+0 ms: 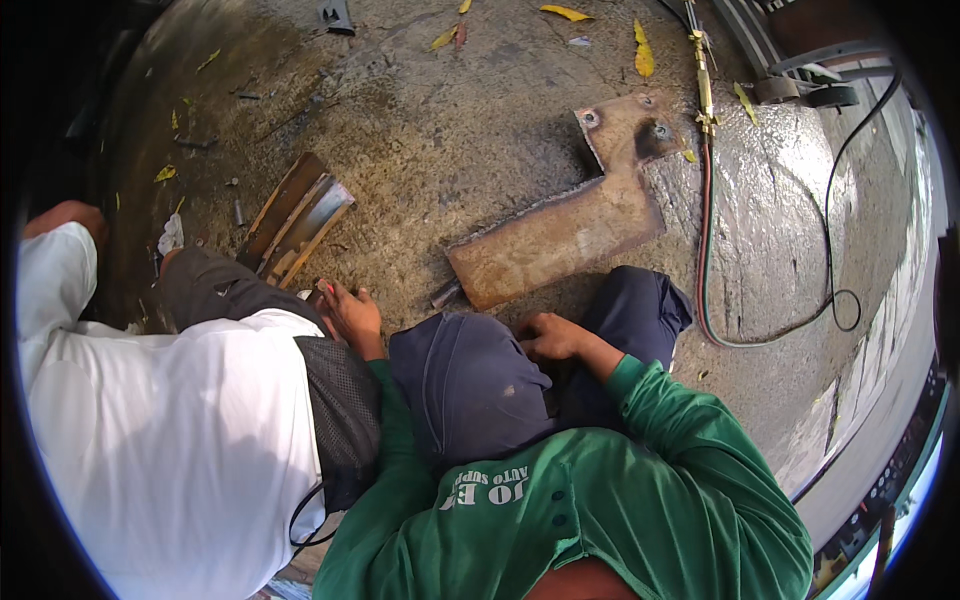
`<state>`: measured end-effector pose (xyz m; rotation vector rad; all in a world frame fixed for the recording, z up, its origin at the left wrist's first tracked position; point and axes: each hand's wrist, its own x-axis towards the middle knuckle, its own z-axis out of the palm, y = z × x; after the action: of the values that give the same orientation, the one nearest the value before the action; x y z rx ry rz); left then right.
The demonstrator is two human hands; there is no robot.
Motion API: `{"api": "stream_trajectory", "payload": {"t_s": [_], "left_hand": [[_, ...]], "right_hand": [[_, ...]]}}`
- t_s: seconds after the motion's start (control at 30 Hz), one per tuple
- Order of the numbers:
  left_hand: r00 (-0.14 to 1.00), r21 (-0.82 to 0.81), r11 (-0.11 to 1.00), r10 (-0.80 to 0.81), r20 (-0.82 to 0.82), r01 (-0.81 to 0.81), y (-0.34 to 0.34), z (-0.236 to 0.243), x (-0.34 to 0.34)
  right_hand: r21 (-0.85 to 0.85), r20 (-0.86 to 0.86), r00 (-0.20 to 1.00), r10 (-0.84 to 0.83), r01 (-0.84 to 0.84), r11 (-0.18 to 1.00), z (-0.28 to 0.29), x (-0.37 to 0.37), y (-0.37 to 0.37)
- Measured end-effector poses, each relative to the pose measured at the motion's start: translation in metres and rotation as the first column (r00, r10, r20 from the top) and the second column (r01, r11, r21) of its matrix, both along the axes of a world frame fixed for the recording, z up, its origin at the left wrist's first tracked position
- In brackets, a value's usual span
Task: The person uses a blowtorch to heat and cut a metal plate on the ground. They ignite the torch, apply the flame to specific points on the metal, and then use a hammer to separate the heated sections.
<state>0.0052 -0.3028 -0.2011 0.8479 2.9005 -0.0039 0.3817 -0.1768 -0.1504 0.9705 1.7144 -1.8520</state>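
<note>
My left hand, low beside the co-worker's leg, has curled fingers around a small red object, mostly hidden. My right hand is between my knees with bent fingers; whatever they hold is hidden. In front of my knees lies a rusty steel plate with a bracket-shaped end bearing two holed bosses, and a short metal cylinder beside its near corner. Left of it, beyond my left hand, lie curved rusty metal strips.
A co-worker in a white shirt sits close on my left. A brass torch with hoses lies right on the concrete floor. A wheeled metal frame stands back right. Yellow leaves and small metal scraps lie about.
</note>
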Motion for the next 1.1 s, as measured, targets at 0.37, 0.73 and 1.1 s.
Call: {"api": "stream_trajectory", "payload": {"t_s": [0.37,0.73,1.1], "left_hand": [[0.997,-0.009,0.998,0.066,0.038,-0.065,0.028,0.006,0.000],[0.984,0.062,0.996,0.051,0.170,-0.062,0.029,0.007,-0.009],[0.534,0.527,0.611,-0.786,0.312,0.591,0.146,0.044,0.143]], "right_hand": [[-0.139,-0.161,0.986,-0.032,0.009,0.990,0.009,0.010,0.007],[-0.063,-0.192,0.977,-0.090,0.079,0.995,0.014,0.011,0.011],[0.180,-0.121,0.993,-0.010,0.032,0.983,0.003,0.018,0.017]]}}
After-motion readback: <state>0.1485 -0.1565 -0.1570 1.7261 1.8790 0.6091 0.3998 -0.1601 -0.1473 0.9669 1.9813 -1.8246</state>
